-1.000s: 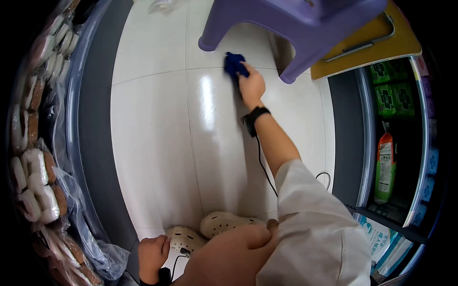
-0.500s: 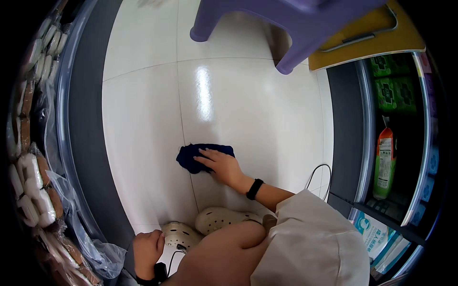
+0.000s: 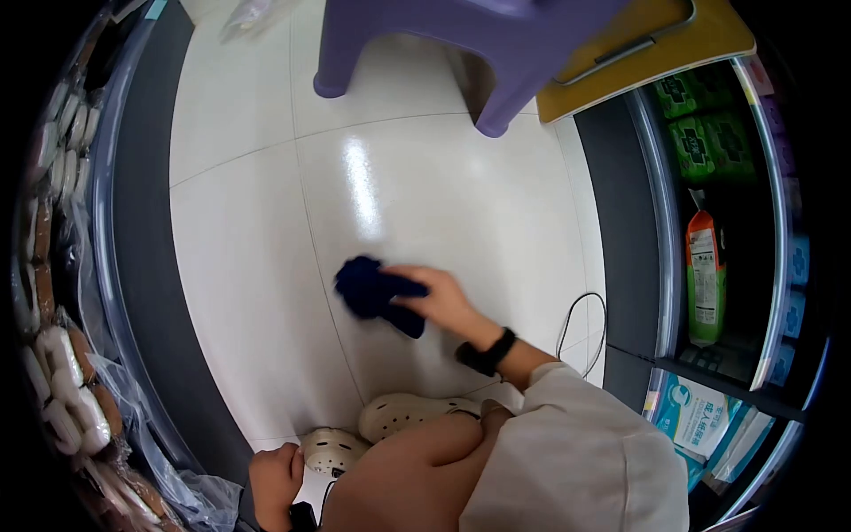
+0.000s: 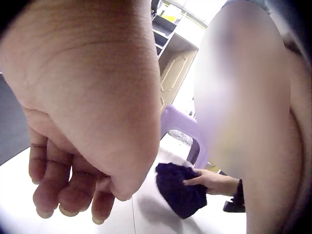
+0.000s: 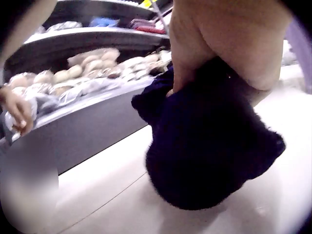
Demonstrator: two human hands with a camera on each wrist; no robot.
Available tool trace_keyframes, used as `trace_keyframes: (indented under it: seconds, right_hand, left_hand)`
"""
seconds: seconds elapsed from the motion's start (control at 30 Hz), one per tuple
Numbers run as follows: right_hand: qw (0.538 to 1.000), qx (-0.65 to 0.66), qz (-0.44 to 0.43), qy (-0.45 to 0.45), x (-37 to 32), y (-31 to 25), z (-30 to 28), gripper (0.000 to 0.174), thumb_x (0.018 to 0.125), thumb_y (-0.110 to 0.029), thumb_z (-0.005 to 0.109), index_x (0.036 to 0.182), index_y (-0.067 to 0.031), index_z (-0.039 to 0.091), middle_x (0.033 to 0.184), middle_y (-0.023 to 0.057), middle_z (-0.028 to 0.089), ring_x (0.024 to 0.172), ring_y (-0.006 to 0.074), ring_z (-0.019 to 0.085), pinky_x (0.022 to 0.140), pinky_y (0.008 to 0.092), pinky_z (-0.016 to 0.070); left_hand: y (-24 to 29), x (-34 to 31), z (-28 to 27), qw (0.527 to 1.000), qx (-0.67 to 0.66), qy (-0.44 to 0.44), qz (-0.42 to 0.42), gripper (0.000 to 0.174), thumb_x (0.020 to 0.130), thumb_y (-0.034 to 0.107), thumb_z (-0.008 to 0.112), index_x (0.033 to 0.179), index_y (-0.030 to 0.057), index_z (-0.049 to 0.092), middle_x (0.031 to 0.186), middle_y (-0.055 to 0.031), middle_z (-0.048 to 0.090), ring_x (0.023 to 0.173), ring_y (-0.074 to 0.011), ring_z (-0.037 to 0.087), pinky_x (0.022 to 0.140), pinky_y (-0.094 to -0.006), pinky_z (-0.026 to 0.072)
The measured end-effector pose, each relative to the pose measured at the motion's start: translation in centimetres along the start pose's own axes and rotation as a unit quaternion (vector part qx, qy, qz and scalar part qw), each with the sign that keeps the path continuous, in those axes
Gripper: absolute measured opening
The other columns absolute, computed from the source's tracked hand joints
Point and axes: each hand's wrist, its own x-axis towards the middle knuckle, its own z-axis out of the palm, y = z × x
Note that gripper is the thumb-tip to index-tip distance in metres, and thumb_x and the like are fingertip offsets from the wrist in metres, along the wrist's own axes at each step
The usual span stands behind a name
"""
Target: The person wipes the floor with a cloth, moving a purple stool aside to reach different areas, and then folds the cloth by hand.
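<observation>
A dark blue cloth is bunched in the right hand, pinched between thumb and fingers, over the pale tiled floor. In the left wrist view the cloth hangs from the right hand, its lower part spread. The right wrist view shows the cloth large below the palm, hiding most of the fingers. My left hand hangs idle near the shoes, away from the cloth; its fingers are loosely bent and hold nothing.
A purple stool and a yellow folding board stand ahead. Shelves with plastic-wrapped goods line the left, packages the right. Pale clogs are below. A cable lies at the right.
The right hand has come back from beside the stool towards the shoes. Half a second ago it pressed the spread cloth flat on the floor; now the cloth is gathered and held up.
</observation>
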Motion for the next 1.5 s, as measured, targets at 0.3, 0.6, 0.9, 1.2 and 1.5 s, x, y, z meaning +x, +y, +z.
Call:
trace_keyframes:
  seconds: [0.3,0.6,0.9,1.2,1.5]
  right_hand:
    - [0.831,-0.186,0.236,0.468,-12.9,13.4,-18.2,0.049,0.080,-0.019,0.076,0.123,0.0006,0.061,0.109,0.0168,0.069,0.095,0.0249,0.068,0.083,0.0326,0.0522]
    - [0.768,-0.309,0.324,0.457,-16.2,16.8,-13.3,0.049,0.079,-0.022,0.075,0.124,-0.0064,0.062,0.103,0.0191,0.069,0.094,0.0366,0.066,0.081,0.0390,0.0514]
    - [0.778,-0.290,0.373,0.415,-15.0,15.8,-14.7,0.052,0.078,-0.019,0.076,0.127,-0.0101,0.061,0.111,0.0182,0.068,0.102,0.0371,0.064,0.088,0.0413,0.0504]
    - [0.767,-0.353,0.374,0.385,-14.2,16.3,-15.4,0.044,0.075,-0.019,0.078,0.115,-0.0067,0.065,0.104,0.0194,0.069,0.099,0.0373,0.065,0.087,0.0416,0.0505]
    - [0.755,-0.311,0.369,0.444,-14.9,17.0,-13.3,0.046,0.081,-0.020,0.072,0.123,-0.0050,0.061,0.109,0.0215,0.067,0.103,0.0393,0.063,0.089,0.0419,0.0494]
  left_hand:
    - [0.5,0.4,-0.3,1.000,0.001,0.002,0.018,0.019,0.087,0.021,0.062,0.076,0.0061,0.065,0.058,-0.0149,0.058,0.055,-0.0364,0.057,0.056,-0.0462,0.0433]
    - [1.8,1.5,-1.6,0.997,-0.055,-0.001,0.046,0.018,0.087,0.021,0.062,0.077,0.0060,0.065,0.059,-0.0147,0.059,0.056,-0.0361,0.057,0.056,-0.0455,0.0441]
    - [-1.5,3.3,0.6,0.994,-0.058,-0.002,0.094,0.019,0.087,0.023,0.063,0.078,0.0061,0.064,0.061,-0.0163,0.060,0.059,-0.0379,0.058,0.057,-0.0469,0.0448]
    - [-1.2,5.9,-0.4,0.986,-0.128,0.004,0.108,0.021,0.089,0.024,0.061,0.079,0.0051,0.065,0.061,-0.0162,0.059,0.058,-0.0373,0.058,0.056,-0.0461,0.0448]
    - [-2.0,5.3,0.5,0.991,-0.105,0.029,0.081,0.020,0.088,0.023,0.061,0.077,0.0061,0.063,0.059,-0.0150,0.058,0.056,-0.0368,0.057,0.055,-0.0461,0.0436]
